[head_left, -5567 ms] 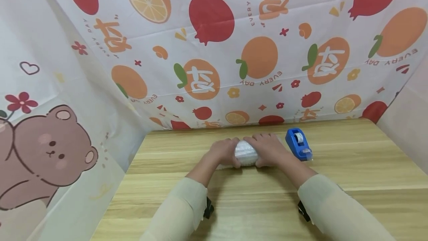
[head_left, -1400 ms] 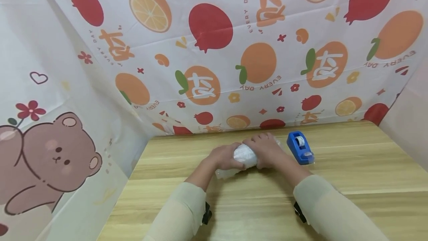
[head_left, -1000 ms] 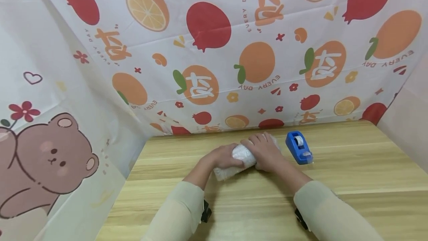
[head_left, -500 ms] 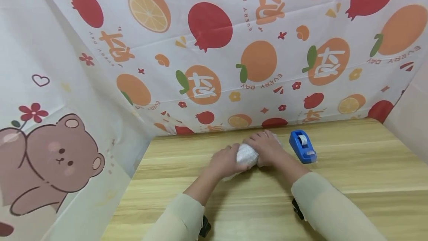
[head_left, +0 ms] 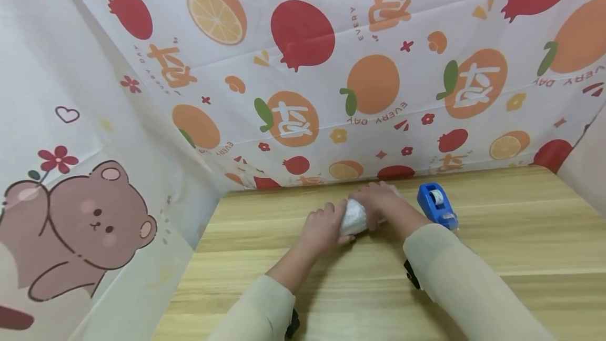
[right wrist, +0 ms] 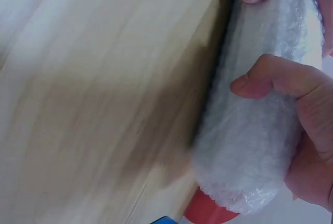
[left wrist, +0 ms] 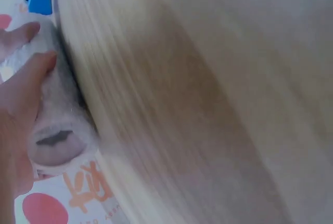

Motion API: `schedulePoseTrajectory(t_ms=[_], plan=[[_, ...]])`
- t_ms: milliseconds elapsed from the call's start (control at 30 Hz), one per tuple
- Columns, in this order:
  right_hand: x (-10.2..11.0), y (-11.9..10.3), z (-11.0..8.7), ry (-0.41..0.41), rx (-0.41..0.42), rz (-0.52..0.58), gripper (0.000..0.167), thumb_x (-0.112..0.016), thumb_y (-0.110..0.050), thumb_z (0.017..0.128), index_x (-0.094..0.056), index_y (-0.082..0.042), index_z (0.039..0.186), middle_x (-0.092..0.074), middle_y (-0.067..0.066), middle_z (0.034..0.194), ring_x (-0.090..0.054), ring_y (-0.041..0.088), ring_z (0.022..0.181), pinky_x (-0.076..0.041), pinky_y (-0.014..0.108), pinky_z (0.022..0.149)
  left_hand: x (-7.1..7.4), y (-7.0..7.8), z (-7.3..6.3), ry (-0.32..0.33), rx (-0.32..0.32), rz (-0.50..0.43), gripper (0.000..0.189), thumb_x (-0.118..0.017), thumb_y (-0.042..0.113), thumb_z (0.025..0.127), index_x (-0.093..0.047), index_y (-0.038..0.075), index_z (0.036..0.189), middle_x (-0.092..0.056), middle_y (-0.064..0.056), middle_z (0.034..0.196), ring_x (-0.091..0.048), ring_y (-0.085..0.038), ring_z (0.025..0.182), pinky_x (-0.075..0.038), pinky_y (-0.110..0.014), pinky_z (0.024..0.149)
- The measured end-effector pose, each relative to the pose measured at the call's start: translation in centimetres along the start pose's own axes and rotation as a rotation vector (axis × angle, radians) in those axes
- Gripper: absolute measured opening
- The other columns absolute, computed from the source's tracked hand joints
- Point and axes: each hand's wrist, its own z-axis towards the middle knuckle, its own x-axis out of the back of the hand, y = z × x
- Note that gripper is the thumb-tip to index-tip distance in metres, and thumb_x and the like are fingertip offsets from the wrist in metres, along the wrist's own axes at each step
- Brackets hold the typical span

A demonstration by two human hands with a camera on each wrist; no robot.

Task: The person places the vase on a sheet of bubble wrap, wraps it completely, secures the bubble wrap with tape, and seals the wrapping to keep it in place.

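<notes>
A bubble-wrapped cylinder (head_left: 354,217) lies slantwise near the back of the wooden table. My left hand (head_left: 324,228) grips its left part, with the thumb on the near side and the fingers over the top. Toward the other end, my right hand (head_left: 379,199) holds it the same way. In the right wrist view the bubble wrap (right wrist: 250,120) forms a thick, translucent layer, and my right thumb (right wrist: 260,81) presses along its side. The left wrist view shows the roll's end (left wrist: 60,148), a rounded opening with something dark and pinkish inside.
A blue tape dispenser (head_left: 437,207) with a roll of clear tape stands just right of my right hand. Behind the wooden table (head_left: 369,288) hangs a fruit-print cloth (head_left: 303,67); a bear-print cloth (head_left: 90,214) covers the left side.
Both hands have kept hold of the wrapped cylinder while it turned to a slant. The wrap's flap seen near my left hand has gone from sight, and the right hand has moved slightly back.
</notes>
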Motion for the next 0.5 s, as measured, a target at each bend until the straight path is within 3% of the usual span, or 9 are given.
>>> schedulePoseTrajectory(t_ms=[167,500], plan=[[0.3,0.1,-0.4,0.038,0.023,-0.014,0.092,-0.092,-0.017,0.056,-0.051,-0.031,0.137,-0.055,0.002,0.138,-0.044,0.031,0.129,-0.020,0.060,0.116,0.6,-0.2,0.4,-0.033,0.002,-0.062,0.086,-0.067,0.068,0.078,-0.038,0.014,0.139,-0.060,-0.010,0.095,-0.061,-0.024,0.068,-0.052,-0.037,0.057],[-2.2,0.3,-1.0,0.254,0.133,-0.059,0.093,-0.092,-0.023,0.061,-0.048,-0.026,0.142,-0.052,0.007,0.141,-0.041,0.036,0.133,-0.020,0.063,0.114,1.3,-0.2,0.7,-0.255,0.112,-0.231,0.086,-0.059,0.070,0.083,-0.035,0.018,0.146,-0.062,-0.008,0.108,-0.059,-0.021,0.078,-0.048,-0.035,0.065]])
